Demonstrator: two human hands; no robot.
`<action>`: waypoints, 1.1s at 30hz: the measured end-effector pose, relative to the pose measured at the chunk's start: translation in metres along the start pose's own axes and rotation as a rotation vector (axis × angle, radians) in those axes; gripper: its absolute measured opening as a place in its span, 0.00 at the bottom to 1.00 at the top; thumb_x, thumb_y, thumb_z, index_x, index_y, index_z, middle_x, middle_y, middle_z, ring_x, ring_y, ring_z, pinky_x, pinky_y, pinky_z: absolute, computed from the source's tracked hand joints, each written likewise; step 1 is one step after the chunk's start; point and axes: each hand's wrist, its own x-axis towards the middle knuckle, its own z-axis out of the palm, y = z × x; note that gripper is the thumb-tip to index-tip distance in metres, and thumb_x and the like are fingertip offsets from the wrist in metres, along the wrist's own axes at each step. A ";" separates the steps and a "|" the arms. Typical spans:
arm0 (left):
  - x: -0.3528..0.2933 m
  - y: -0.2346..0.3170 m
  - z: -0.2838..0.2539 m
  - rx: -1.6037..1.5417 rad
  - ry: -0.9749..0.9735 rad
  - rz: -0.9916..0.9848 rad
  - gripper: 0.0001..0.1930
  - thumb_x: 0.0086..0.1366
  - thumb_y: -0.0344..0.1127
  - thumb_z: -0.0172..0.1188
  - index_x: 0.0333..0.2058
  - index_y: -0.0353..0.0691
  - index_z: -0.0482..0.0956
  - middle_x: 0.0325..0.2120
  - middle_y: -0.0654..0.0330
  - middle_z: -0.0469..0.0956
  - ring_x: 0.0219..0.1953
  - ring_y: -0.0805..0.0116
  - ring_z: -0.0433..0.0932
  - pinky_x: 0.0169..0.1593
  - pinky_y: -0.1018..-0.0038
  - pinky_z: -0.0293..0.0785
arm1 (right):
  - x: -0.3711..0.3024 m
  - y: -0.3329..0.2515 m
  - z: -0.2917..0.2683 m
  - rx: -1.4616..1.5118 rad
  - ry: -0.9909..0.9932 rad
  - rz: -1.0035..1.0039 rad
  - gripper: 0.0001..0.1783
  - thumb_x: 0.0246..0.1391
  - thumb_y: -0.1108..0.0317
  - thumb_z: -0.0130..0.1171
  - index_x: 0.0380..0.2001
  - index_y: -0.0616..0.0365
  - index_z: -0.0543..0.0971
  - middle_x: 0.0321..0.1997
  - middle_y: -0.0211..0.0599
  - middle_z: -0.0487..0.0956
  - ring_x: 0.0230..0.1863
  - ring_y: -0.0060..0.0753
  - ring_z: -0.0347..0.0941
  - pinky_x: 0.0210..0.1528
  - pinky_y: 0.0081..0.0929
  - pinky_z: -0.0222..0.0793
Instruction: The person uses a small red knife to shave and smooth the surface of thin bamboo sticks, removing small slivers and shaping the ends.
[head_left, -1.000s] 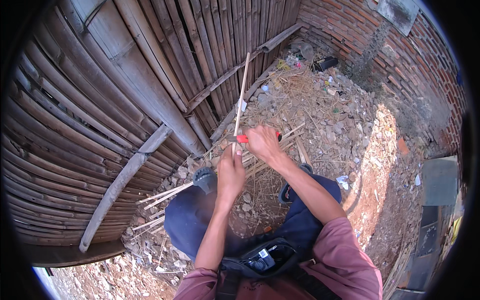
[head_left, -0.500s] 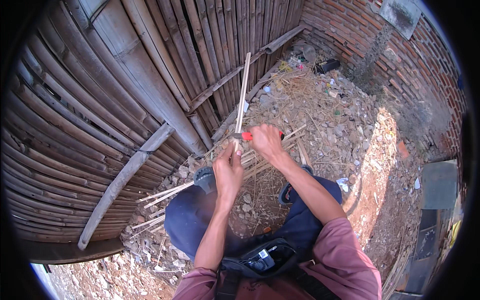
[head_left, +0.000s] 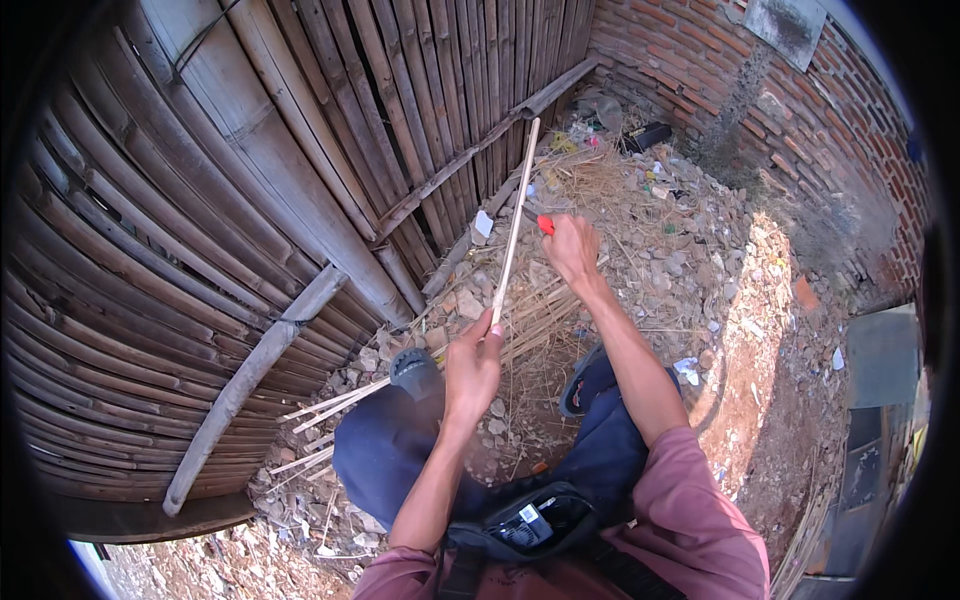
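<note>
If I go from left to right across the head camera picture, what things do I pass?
Curved bamboo slat fence → left hand holding a thin pale bamboo strip → right hand gripping a red-handled tool → red brick wall.

The left hand (head_left: 472,362) grips the lower end of a thin bamboo strip (head_left: 512,225) that angles up and away toward the bamboo fence (head_left: 300,170). The right hand (head_left: 570,250), stretched further out, holds a red-handled tool (head_left: 545,224) just beside the strip. More split strips (head_left: 335,405) lie on the rubble-strewn ground (head_left: 700,290) by a brick wall (head_left: 800,120).
</note>
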 end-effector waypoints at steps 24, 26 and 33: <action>0.004 0.010 -0.009 0.089 0.131 0.053 0.20 0.79 0.36 0.56 0.63 0.30 0.80 0.35 0.49 0.87 0.33 0.70 0.79 0.43 0.65 0.77 | -0.062 -0.058 0.004 0.008 -0.263 -0.240 0.07 0.47 0.70 0.63 0.29 0.54 0.88 0.23 0.56 0.83 0.27 0.60 0.83 0.32 0.54 0.77; 0.002 0.012 -0.013 0.101 0.101 0.046 0.20 0.79 0.34 0.56 0.62 0.28 0.80 0.41 0.42 0.87 0.38 0.65 0.81 0.48 0.64 0.77 | -0.057 -0.056 0.006 0.063 -0.184 -0.223 0.07 0.48 0.71 0.62 0.29 0.55 0.88 0.23 0.56 0.83 0.26 0.61 0.82 0.31 0.53 0.77; -0.025 0.034 -0.007 0.112 -0.069 0.082 0.19 0.77 0.30 0.57 0.61 0.27 0.79 0.37 0.40 0.83 0.38 0.56 0.83 0.48 0.63 0.76 | 0.009 0.020 -0.004 -0.076 0.047 0.067 0.10 0.50 0.73 0.59 0.30 0.62 0.88 0.27 0.63 0.82 0.30 0.68 0.82 0.34 0.57 0.77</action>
